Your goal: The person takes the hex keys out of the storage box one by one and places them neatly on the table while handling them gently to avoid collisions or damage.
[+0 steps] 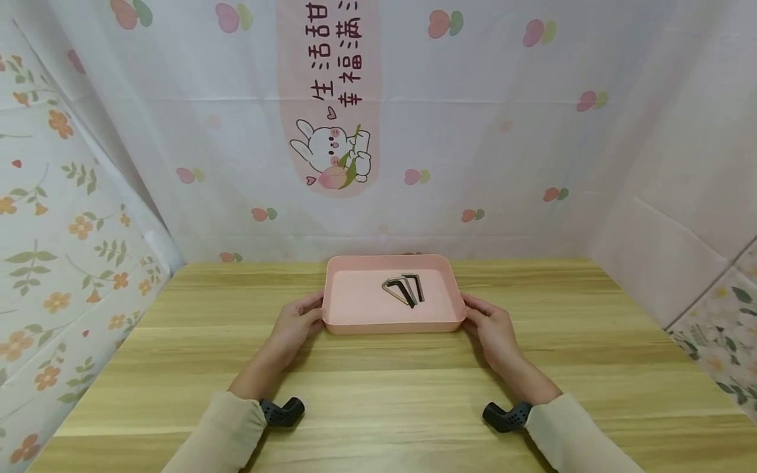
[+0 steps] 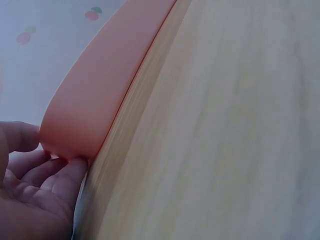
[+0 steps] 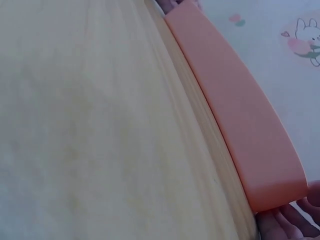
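Note:
A shallow pink tray (image 1: 355,299) lies on the wooden table, with several L-shaped hex keys (image 1: 410,297), some black and some metallic, right of its middle. My left hand (image 1: 291,332) grips the tray's left end; in the left wrist view, thumb and fingers of that hand (image 2: 42,187) meet the corner of the tray wall (image 2: 95,95). At the opposite end my right hand (image 1: 495,334) holds the tray, its thumb near the rim. The right wrist view shows part of this hand (image 3: 287,223) against the end of the tray (image 3: 240,105).
Behind the table (image 1: 378,394) hangs a pale curtain (image 1: 473,144) with fruit prints and a rabbit picture, close to the tray's far side. A floral cloth (image 1: 59,230) hangs at the left and light panels stand at the right. Each wrist wears a black device.

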The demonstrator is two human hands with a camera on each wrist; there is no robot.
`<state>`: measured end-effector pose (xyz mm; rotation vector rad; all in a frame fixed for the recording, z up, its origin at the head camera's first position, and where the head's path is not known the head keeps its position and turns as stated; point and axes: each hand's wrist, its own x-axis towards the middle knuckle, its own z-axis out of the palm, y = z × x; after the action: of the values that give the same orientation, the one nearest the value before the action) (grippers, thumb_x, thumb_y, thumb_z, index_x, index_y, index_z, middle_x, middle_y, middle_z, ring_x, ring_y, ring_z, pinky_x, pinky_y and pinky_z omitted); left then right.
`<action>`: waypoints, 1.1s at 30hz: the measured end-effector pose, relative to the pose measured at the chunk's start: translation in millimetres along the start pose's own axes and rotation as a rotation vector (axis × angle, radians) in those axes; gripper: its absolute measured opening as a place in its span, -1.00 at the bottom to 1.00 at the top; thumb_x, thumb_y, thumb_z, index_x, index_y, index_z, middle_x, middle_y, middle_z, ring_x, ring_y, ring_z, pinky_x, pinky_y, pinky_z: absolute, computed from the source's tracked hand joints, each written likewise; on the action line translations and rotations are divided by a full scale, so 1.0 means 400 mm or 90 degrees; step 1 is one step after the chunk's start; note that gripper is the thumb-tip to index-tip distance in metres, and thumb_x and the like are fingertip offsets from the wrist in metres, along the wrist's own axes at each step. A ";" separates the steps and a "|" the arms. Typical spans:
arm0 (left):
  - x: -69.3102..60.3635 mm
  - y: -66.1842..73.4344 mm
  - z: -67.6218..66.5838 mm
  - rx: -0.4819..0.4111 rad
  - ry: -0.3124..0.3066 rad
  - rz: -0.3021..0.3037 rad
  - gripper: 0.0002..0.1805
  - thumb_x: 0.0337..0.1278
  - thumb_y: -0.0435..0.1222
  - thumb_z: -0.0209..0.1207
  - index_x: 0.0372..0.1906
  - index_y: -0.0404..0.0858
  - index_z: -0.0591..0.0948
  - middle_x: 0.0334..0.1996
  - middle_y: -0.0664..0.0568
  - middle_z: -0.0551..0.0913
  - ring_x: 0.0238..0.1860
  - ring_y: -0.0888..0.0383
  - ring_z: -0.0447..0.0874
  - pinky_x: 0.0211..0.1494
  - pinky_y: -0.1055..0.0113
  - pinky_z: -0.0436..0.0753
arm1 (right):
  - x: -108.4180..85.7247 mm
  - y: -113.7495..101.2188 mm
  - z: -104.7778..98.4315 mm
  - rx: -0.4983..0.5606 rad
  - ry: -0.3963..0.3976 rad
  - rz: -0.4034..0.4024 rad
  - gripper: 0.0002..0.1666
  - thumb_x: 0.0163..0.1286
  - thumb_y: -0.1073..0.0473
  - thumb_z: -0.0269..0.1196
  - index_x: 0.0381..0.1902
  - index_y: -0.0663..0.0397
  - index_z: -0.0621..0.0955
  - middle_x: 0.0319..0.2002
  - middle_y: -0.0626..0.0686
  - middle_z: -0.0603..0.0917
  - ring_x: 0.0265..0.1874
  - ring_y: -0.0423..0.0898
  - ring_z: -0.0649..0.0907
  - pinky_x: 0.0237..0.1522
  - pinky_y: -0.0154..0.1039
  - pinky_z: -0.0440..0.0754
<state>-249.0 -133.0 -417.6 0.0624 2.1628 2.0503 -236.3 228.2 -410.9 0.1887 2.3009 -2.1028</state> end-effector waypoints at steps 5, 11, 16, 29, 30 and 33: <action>-0.002 -0.002 0.004 -0.008 0.010 0.008 -0.44 0.50 -0.43 -0.06 0.52 -0.39 0.25 0.54 -0.21 0.25 0.50 -0.10 0.32 0.45 0.04 0.41 | 0.004 -0.001 -0.003 0.011 -0.005 0.015 -0.46 0.63 0.27 -0.05 0.50 0.25 0.33 0.52 0.24 0.31 0.45 0.09 0.40 0.28 -0.33 0.52; -0.009 0.000 0.001 -0.006 -0.003 0.014 -0.44 0.52 -0.43 -0.09 0.53 -0.41 0.21 0.55 -0.23 0.22 0.52 -0.11 0.28 0.47 0.03 0.39 | -0.001 -0.001 -0.003 0.010 -0.016 0.015 -0.46 0.64 0.29 -0.09 0.51 0.26 0.29 0.53 0.25 0.28 0.47 0.09 0.37 0.27 -0.36 0.53; -0.032 -0.001 -0.007 -0.003 -0.025 0.012 -0.42 0.52 -0.44 -0.09 0.55 -0.40 0.19 0.56 -0.24 0.20 0.52 -0.13 0.27 0.46 0.05 0.42 | -0.015 -0.002 -0.005 -0.013 -0.031 0.005 -0.45 0.64 0.27 -0.09 0.52 0.23 0.29 0.53 0.24 0.29 0.47 0.08 0.38 0.28 -0.34 0.53; -0.089 -0.012 -0.006 -0.001 -0.023 0.005 -0.42 0.50 -0.44 -0.09 0.54 -0.39 0.20 0.55 -0.23 0.22 0.51 -0.11 0.28 0.42 0.12 0.49 | -0.070 0.013 -0.014 -0.026 -0.052 0.000 -0.45 0.64 0.27 -0.07 0.52 0.22 0.29 0.52 0.23 0.30 0.43 -0.01 0.41 0.20 -0.46 0.57; -0.094 -0.012 -0.005 -0.004 -0.021 0.002 -0.42 0.50 -0.44 -0.09 0.54 -0.38 0.21 0.55 -0.22 0.23 0.51 -0.10 0.29 0.41 0.13 0.50 | -0.074 0.013 -0.014 -0.026 -0.050 0.001 -0.45 0.64 0.28 -0.08 0.52 0.21 0.29 0.52 0.22 0.30 0.43 -0.02 0.41 0.20 -0.46 0.57; -0.109 -0.015 -0.003 -0.006 -0.013 -0.001 -0.42 0.50 -0.44 -0.07 0.54 -0.37 0.22 0.54 -0.22 0.25 0.50 -0.11 0.31 0.38 0.18 0.54 | -0.088 0.013 -0.012 -0.033 -0.045 -0.004 -0.45 0.63 0.30 -0.09 0.52 0.22 0.29 0.52 0.21 0.30 0.44 -0.01 0.40 0.21 -0.45 0.56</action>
<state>-205.8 -140.5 -419.7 0.0798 2.1402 2.0501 -200.7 230.9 -412.2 0.1034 2.3149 -2.0163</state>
